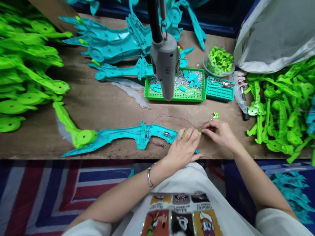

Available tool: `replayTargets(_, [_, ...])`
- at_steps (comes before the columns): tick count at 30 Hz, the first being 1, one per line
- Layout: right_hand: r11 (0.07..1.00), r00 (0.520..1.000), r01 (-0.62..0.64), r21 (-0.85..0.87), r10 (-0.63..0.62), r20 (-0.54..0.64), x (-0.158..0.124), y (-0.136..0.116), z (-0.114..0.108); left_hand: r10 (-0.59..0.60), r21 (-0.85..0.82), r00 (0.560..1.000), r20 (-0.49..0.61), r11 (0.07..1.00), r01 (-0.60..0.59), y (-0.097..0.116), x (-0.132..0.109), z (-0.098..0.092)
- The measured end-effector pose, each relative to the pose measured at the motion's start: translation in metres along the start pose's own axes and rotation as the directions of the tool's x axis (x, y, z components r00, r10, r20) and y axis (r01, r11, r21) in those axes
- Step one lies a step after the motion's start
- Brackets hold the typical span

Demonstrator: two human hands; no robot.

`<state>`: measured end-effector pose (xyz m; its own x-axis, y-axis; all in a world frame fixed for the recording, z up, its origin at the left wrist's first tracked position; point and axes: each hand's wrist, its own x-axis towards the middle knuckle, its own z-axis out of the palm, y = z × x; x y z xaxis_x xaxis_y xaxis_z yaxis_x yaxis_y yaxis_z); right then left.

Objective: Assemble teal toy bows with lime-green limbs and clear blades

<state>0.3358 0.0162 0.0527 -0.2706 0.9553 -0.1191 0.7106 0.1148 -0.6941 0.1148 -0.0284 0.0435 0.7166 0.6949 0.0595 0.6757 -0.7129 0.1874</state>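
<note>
A long turquoise plastic bow-shaped shell half (pixel 120 134) lies open side up along the table's front edge. My left hand (pixel 184 144) is closed over its right end, fingers pressed together on top and thumb on the near side. That end is mostly hidden. My right hand (pixel 220 133) pinches a small green plastic part (pixel 200 130) right beside the left fingertips. A small green hook-shaped piece (pixel 216 115) sticks out beyond my right fingers. Thin red and blue wires (pixel 169 116) loop over the shell, near a small metal spring-like part (pixel 166 134).
A green limb (pixel 85 137) joins the shell's left end. Behind are a green tray (pixel 174 98) of screws, a teal tray (pixel 220 95) and a tub of green bits (pixel 220 59). A grey electric screwdriver (pixel 165 65) hangs centrally. Green parts (pixel 29 72) pile at both sides.
</note>
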Motion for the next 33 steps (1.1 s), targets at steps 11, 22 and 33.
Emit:
replayTargets(11, [0.999,0.994,-0.025,0.021,0.028,-0.107,-0.003,-0.005,0.014,0.09,0.103,0.994,0.055,0.99,-0.095,0.006,0.021,-0.021])
replayTargets(22, [0.999,0.993,0.012,0.042,-0.007,-0.116,-0.008,-0.003,0.013,-0.152,-0.096,0.968,-0.198,0.986,0.135,-0.002,0.022,0.002])
replayTargets(33, [0.995,0.985,-0.017,0.095,0.033,-0.171,-0.021,0.002,0.014,-0.043,0.003,0.974,-0.224,0.999,0.045,-0.005,0.017,0.033])
